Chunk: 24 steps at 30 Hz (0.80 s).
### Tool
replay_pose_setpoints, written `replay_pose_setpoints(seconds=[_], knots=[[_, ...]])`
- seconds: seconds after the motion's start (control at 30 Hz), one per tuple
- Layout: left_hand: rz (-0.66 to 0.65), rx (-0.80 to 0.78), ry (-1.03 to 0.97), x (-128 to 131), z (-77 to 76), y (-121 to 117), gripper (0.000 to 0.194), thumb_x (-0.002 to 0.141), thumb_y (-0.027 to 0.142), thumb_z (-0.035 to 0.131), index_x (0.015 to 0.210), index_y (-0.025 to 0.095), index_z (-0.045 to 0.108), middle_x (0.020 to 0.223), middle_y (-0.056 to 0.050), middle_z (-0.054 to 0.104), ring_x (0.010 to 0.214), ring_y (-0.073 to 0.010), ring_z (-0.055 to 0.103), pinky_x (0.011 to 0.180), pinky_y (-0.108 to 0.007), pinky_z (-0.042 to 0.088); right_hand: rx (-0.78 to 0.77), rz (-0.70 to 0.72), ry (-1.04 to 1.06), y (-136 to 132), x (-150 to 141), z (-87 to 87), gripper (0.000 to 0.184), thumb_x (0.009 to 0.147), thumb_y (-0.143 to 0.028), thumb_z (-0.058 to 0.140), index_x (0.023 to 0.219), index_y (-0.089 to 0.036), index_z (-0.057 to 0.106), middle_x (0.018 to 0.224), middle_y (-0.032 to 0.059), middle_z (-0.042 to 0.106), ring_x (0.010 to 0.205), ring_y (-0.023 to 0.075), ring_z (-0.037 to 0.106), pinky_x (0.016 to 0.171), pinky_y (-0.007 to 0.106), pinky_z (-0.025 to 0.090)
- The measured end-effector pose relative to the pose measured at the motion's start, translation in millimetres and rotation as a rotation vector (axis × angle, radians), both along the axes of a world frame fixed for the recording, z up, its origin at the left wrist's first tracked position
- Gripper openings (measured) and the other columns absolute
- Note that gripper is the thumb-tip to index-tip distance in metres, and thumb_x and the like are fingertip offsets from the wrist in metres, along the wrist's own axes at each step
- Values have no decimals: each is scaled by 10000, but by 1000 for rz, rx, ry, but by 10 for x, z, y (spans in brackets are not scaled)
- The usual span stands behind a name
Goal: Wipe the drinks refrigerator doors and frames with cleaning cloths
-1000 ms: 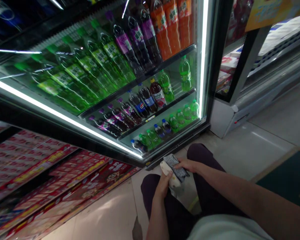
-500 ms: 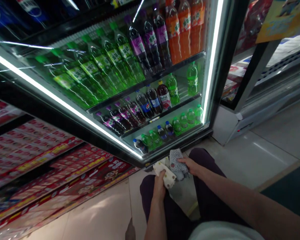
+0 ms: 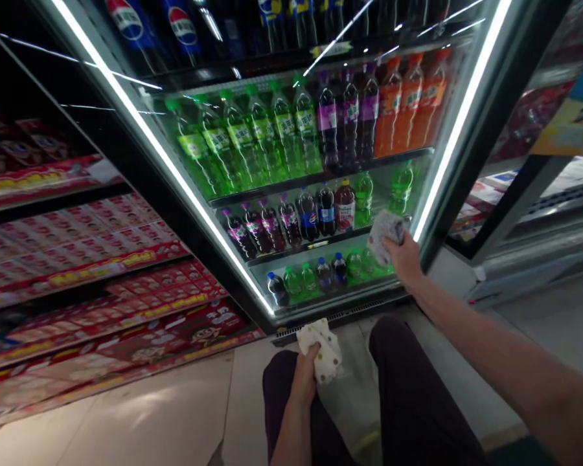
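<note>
I crouch before a lit drinks fridge (image 3: 432, 207) with a glass door. My right hand (image 3: 404, 259) is raised to the glass near its lower right corner and is closed on a grey patterned cloth (image 3: 383, 232), pressed against the door. My left hand (image 3: 305, 370) rests low above my left knee, closed on a cream cloth with coloured dots (image 3: 324, 349). Behind the glass stand rows of green, purple, orange and cola bottles (image 3: 282, 136).
Shelves of red snack packs (image 3: 92, 285) run along the left. A chest freezer (image 3: 534, 220) stands to the right of the fridge. A vent grille (image 3: 340, 317) runs under the door. Pale floor tiles (image 3: 175, 421) lie around my dark-trousered knees.
My right hand has lifted the grey cloth from beside my left hand up to the glass door. The view has tilted upward. My left hand keeps the dotted cloth low.
</note>
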State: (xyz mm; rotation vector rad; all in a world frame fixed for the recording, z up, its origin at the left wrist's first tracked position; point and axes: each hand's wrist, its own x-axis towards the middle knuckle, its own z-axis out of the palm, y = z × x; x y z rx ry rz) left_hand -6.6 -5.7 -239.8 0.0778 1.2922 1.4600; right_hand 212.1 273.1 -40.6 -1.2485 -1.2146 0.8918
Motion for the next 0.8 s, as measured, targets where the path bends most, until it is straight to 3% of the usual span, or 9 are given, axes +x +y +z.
replay_pose_setpoints(seconds=[0.07,0.17,0.23,0.3,0.4,0.47,0.57,0.63,0.8], knots=[[1,9,-8,-5,0,-2,514,858,289,796,1309,65,695,1193,-211,835,1169,-345,799,1123,-499,630,178,-44,-97,279,-4,659,417,810,-455,761,1183,-306,650,1315,76,701,1253,299,583,1201,548,436],[0,40,-23,-8,22,-13,546,835,316,818,1304,64,698,1200,-213,833,1187,-357,793,1134,-512,623,590,-182,-523,536,-169,1454,314,978,-504,670,1243,-336,648,1486,123,605,1398,319,470,1240,558,375],[10,44,-25,-10,33,-18,559,826,324,822,1304,64,698,1221,-215,829,1207,-361,786,1147,-515,615,757,-177,-743,633,-381,1727,389,1013,-521,642,1317,-279,656,1617,129,498,1494,331,382,1269,569,314],[23,39,-29,-12,30,-19,558,821,318,820,1303,64,699,1240,-217,823,1221,-362,781,1158,-517,609,822,-73,-935,686,-626,1758,458,1010,-491,636,1355,-193,666,1603,150,484,1469,348,377,1241,587,307],[37,35,-42,-16,6,-25,560,811,305,828,1303,67,703,1244,-219,822,1214,-366,784,1158,-520,611,857,149,-1128,685,-930,1446,378,983,-387,656,1276,-162,737,1371,162,607,1301,324,426,1147,536,351],[34,31,-52,-19,-6,-36,569,812,309,836,1315,76,703,1249,-216,821,1210,-367,786,1148,-521,619,890,238,-1169,643,-1043,1113,267,985,-312,645,1166,-185,794,1228,159,650,1229,310,437,1095,504,352],[32,28,-66,-27,-4,-56,565,808,307,843,1308,78,710,1251,-220,820,1222,-371,782,1132,-518,629,915,286,-1196,558,-1093,588,253,990,-221,599,1095,-210,829,1105,150,665,1147,308,464,1004,487,361],[32,33,-60,-37,8,-64,563,798,306,848,1293,72,718,1248,-224,820,1214,-375,784,1131,-514,631,894,331,-1246,495,-1081,258,298,985,-182,577,1136,-221,832,1093,159,675,1121,320,479,962,481,371],[30,44,-78,-56,35,-44,565,812,294,834,1317,72,710,1244,-223,821,1204,-368,788,1111,-502,641,686,645,-1459,269,-1007,-478,375,1024,-167,505,1260,-198,796,1218,207,720,1183,343,534,1025,501,395]])
